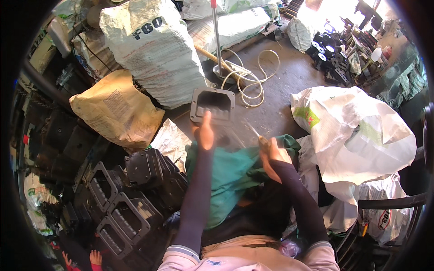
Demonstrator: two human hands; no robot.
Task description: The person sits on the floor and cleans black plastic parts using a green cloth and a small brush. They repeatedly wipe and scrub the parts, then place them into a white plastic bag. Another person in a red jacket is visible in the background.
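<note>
My left hand (205, 134) grips a dark grey box-shaped housing (195, 107) by its near side, with the thumb over the rim. The housing has a square flanged opening with small holes in the flange, and its hollow side faces me. My right hand (274, 152) is closed around a slim, knife-like tool (253, 129); its pale narrow blade points up and left toward the housing, apart from it. A green cloth (228, 174) lies across my lap beneath both hands.
Similar dark housings (129, 217) are stacked at my lower left, near another person's hand (95, 258). White sacks (156, 54) stand ahead and a white sack (352, 131) at right. A brown paper sack (118, 106) leans left. Pale hose (262, 83) coils on the floor.
</note>
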